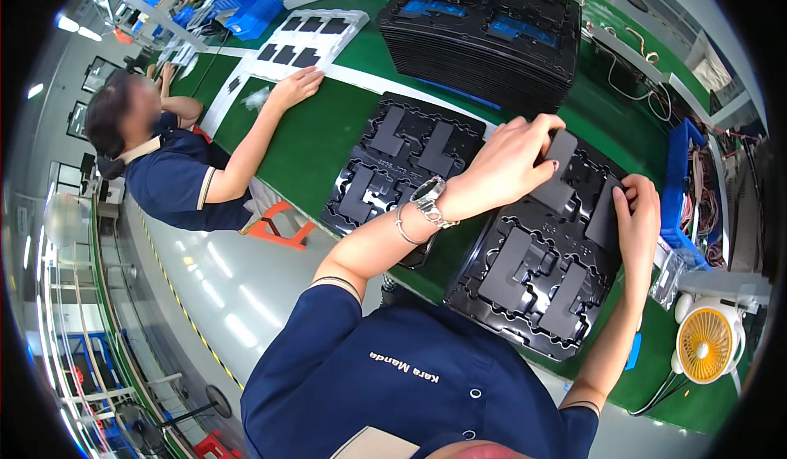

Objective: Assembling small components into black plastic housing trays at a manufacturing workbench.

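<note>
In front of me lies a black moulded tray (pixel 525 229) with dark grey L-shaped parts (pixel 510 274) in its pockets. My left hand (pixel 520 160), with a watch and bangle on its wrist, pinches a dark grey L-shaped part (pixel 561 152) between thumb and fingers at the tray's far side. At the right edge, my right hand (pixel 640 211) has its thumb and fingers closed around the edge of another dark grey part (pixel 605 213). Whether that part is lifted from its pocket, I cannot tell. Left of this tray sits a second black tray (pixel 361 160) holding similar parts.
A tall stack of black trays (pixel 479 49) stands beyond on the green table. White trays (pixel 307 41) with black pieces lie far left, where a co-worker (pixel 184 164) reaches across. A blue bin (pixel 682 188) with cables and a small yellow-bladed fan (pixel 703 344) are at right.
</note>
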Available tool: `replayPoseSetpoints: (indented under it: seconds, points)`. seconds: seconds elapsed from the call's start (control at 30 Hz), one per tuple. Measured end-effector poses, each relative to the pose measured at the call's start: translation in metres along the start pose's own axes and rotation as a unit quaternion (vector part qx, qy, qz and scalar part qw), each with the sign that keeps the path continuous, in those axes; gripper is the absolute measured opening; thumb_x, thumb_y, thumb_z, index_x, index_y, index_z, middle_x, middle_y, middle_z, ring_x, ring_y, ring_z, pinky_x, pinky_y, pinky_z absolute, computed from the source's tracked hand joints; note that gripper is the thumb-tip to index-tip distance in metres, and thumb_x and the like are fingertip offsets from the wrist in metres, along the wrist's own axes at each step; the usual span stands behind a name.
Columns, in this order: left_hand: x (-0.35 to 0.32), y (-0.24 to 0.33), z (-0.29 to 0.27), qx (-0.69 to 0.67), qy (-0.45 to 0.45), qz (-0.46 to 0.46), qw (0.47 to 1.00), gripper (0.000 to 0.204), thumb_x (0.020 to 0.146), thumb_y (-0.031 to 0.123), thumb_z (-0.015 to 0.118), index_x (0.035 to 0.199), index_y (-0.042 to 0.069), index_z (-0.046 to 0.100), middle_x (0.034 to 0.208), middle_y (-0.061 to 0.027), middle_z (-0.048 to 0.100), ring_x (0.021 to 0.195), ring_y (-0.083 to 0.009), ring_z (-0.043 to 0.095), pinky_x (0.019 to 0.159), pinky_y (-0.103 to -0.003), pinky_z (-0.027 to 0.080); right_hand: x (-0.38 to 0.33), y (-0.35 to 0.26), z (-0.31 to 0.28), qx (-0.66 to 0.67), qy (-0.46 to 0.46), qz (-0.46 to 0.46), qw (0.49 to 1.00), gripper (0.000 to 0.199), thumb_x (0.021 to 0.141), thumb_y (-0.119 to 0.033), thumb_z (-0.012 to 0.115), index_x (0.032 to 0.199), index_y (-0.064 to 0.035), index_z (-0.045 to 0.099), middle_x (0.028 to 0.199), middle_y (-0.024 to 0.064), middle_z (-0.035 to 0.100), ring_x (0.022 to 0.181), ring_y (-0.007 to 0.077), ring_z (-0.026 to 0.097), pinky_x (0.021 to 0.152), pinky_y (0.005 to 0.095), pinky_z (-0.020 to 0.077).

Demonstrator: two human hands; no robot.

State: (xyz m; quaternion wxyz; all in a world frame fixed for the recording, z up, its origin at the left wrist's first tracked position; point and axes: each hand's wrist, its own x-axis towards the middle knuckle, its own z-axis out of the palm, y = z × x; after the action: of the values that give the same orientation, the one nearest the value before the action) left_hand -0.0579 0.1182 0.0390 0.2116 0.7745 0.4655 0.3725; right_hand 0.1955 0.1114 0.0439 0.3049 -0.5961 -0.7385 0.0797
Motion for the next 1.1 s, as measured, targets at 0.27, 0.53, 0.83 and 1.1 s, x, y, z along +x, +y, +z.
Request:
replayPoseSetpoints:
  seconds: [0.27,0.53,0.83,1.1]
  points:
    - [-0.014,0.010,0.001,0.150,0.061,0.038,0.986,0.046,0.085,0.019,0.068,0.126,0.002,0.053,0.118,-0.0152,0.051,0.111,-0.0313,0.047,0.097,-0.041,0.039,-0.002,-0.028,-0.039,0.324,-0.026,0.073,0.943,0.024,0.093,-0.006,0.061,0.116,-0.0011,0.056,0.092,0.0011,0.063,0.085,0.0057,0.055,0.078,0.0190,0.0399]
    - [-0.038,0.064,-0.022,-0.234,-0.177,-0.103,0.950,0.028,0.094,0.017,0.062,0.115,0.001,0.057,0.085,-0.0025,0.061,0.074,-0.0088,0.057,0.067,-0.025,0.048,-0.012,-0.104,-0.037,0.436,-0.086,0.053,0.894,0.026,0.090,-0.003,0.062,0.115,0.0023,0.057,0.097,0.0050,0.064,0.089,0.0086,0.057,0.082,0.0213,0.0424]
    - [-0.058,0.060,-0.015,-0.367,-0.081,-0.136,0.917,0.019,0.090,0.008,0.063,0.107,-0.001,0.062,0.088,-0.0010,0.065,0.078,-0.0051,0.057,0.068,-0.024,0.048,-0.016,-0.107,-0.014,0.461,-0.105,0.035,0.881,0.024,0.089,-0.003,0.062,0.112,0.0022,0.057,0.089,0.0022,0.059,0.081,0.0082,0.052,0.076,0.0221,0.0421]
    - [-0.052,0.056,-0.010,-0.343,0.055,-0.148,0.926,0.012,0.090,0.012,0.062,0.093,0.000,0.061,0.088,-0.0017,0.065,0.081,-0.0075,0.058,0.073,-0.023,0.047,-0.016,-0.093,0.000,0.496,-0.084,0.046,0.863,0.011,0.091,-0.006,0.062,0.101,-0.0004,0.060,0.089,0.0006,0.060,0.083,0.0085,0.055,0.079,0.0240,0.0449]
